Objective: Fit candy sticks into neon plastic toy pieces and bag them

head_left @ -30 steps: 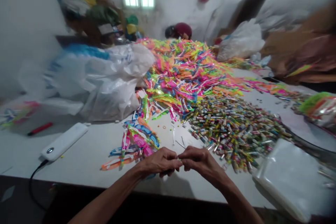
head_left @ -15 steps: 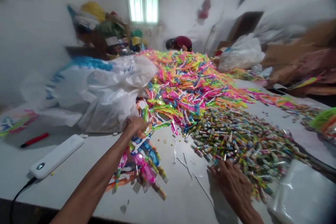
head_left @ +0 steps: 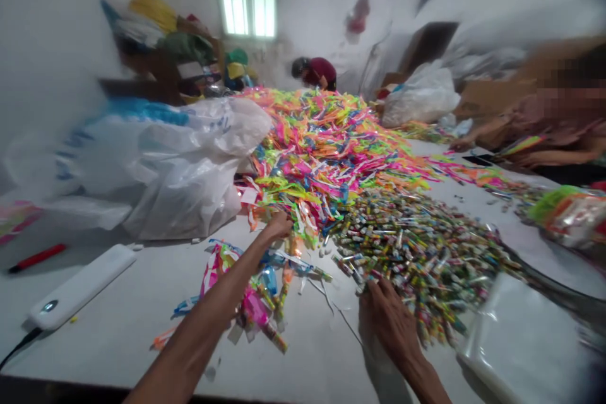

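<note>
A big heap of bright plastic strips (head_left: 326, 139) covers the middle of the white table (head_left: 118, 334). My left hand (head_left: 277, 226) reaches into its near edge, fingers closed around some strips. In front of the heap lies a spread of small coloured tubes (head_left: 421, 246). My right hand (head_left: 386, 315) rests at the near edge of that spread, fingers curled down onto the tubes. A small pile of finished coloured pieces (head_left: 255, 290) lies beside my left forearm.
A large white plastic bag (head_left: 161, 164) lies at left, with a white power bank (head_left: 78, 293) and a red pen (head_left: 33, 259) nearer. Clear bags (head_left: 525, 341) sit at right. One person (head_left: 317, 72) works at the far end, another (head_left: 558, 120) at right.
My hands, joined together near the table's front a second ago, have parted. The left went out to the strip heap and shifted right along it; the right went to the tubes.
</note>
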The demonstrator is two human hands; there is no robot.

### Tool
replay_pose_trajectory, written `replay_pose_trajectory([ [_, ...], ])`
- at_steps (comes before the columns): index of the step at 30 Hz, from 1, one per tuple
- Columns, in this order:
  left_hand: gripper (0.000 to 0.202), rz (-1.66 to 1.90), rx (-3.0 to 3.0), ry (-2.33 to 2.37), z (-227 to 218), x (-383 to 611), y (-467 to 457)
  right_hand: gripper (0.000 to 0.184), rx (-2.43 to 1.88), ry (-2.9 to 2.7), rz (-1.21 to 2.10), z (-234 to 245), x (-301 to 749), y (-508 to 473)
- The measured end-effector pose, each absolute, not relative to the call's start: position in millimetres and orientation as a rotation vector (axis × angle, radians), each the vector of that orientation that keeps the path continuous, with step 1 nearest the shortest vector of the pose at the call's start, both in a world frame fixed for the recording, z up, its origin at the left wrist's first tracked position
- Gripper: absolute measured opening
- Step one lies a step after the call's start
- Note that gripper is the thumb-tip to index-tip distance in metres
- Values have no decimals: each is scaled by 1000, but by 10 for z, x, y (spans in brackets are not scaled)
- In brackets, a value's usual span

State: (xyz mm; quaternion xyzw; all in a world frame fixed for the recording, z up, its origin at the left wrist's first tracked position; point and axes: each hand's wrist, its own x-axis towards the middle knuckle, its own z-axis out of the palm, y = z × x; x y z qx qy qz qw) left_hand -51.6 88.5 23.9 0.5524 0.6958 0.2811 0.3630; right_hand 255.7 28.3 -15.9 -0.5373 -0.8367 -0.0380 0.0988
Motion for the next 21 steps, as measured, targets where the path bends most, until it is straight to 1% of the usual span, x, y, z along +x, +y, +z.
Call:
replay_pose_trajectory([
  [3,25,556,1627,1887,270,-525,643,18,-1576,-2551,-54,-75,2575,300],
  [7,15,436,1844,1987,258,-497,307,20,-1581,-2582,-24,-31,2523,306],
  [9,19,414,1892,2057,258,-432,269,22,-1586,-2601,4,-24,2473,306],
  [13,31,393,1879,2199,292,-230,550,24,-1632,-2616,22,-9,2410,381],
  [18,25,350,1834,2196,267,0,938,21,-1691,-2648,-30,46,2441,563],
  [21,26,441,1854,2193,285,50,919,19,-1654,-2510,147,84,2479,595],
])
